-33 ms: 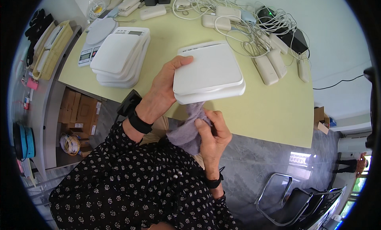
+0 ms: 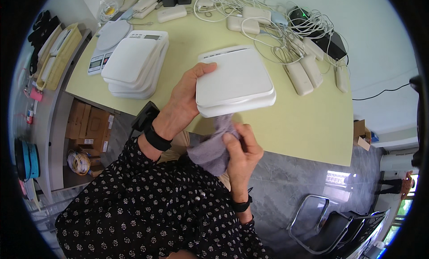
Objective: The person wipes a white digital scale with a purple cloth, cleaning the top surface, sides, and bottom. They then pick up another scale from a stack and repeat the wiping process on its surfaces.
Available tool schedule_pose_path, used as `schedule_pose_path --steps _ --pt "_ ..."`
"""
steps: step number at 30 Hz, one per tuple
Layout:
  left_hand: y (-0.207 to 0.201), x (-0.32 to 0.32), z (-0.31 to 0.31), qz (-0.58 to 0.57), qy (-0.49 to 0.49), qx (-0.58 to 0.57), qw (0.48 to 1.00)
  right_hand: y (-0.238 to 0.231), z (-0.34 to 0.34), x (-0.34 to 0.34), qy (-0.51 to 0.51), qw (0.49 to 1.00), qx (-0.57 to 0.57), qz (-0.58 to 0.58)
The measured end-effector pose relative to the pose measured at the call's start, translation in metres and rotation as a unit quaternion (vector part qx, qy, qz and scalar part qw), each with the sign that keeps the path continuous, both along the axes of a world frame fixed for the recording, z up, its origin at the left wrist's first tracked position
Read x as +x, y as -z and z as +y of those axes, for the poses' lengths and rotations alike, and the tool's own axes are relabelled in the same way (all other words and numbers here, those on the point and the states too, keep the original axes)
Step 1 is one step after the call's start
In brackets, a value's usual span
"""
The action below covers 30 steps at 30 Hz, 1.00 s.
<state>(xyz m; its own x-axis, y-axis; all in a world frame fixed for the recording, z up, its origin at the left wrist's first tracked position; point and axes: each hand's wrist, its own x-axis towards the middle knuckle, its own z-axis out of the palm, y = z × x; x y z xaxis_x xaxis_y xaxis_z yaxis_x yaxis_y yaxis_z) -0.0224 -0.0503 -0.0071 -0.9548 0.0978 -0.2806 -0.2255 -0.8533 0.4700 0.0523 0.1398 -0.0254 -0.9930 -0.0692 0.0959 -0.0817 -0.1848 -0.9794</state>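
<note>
My left hand [image 2: 187, 90] grips a white kitchen scale [image 2: 234, 78] by its left side, thumb on top and the other fingers hidden beneath. The scale is tilted over the front part of the table. Below its near edge, my right hand [image 2: 241, 152] pinches a greyish-purple cloth [image 2: 213, 152] between thumb and fingers. The cloth's upper end reaches up to the scale's underside; whether it is tucked in there I cannot tell. To the left stands a stack of similar white scales [image 2: 132, 64], and behind it a scale with a round platform [image 2: 114, 35].
The yellow-green table [image 2: 308, 129] bears a tangle of white cables [image 2: 279, 40], several white power banks [image 2: 300, 78] and a black box [image 2: 330, 44]. A shelf with a yellow basket [image 2: 58, 58] is on the left. A black chair [image 2: 328, 227] stands at the lower right.
My right hand has shifted very slightly to the right with the cloth. The scale and my left hand have hardly moved.
</note>
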Motion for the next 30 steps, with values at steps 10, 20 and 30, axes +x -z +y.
schedule_pose_path --steps 10,20,30 --pt "-0.018 0.041 0.047 0.068 -0.06 -0.092 0.992 -0.019 0.005 -0.031 -0.037 0.975 -0.192 -0.108" --pt "-0.004 0.054 0.016 0.168 0.003 0.016 0.986 -0.014 0.037 -0.053 -0.111 0.953 -0.283 -0.015" --pt "-0.022 0.038 -0.054 0.055 0.058 -0.027 0.996 -0.026 0.05 -0.075 -0.246 0.926 -0.266 -0.11"
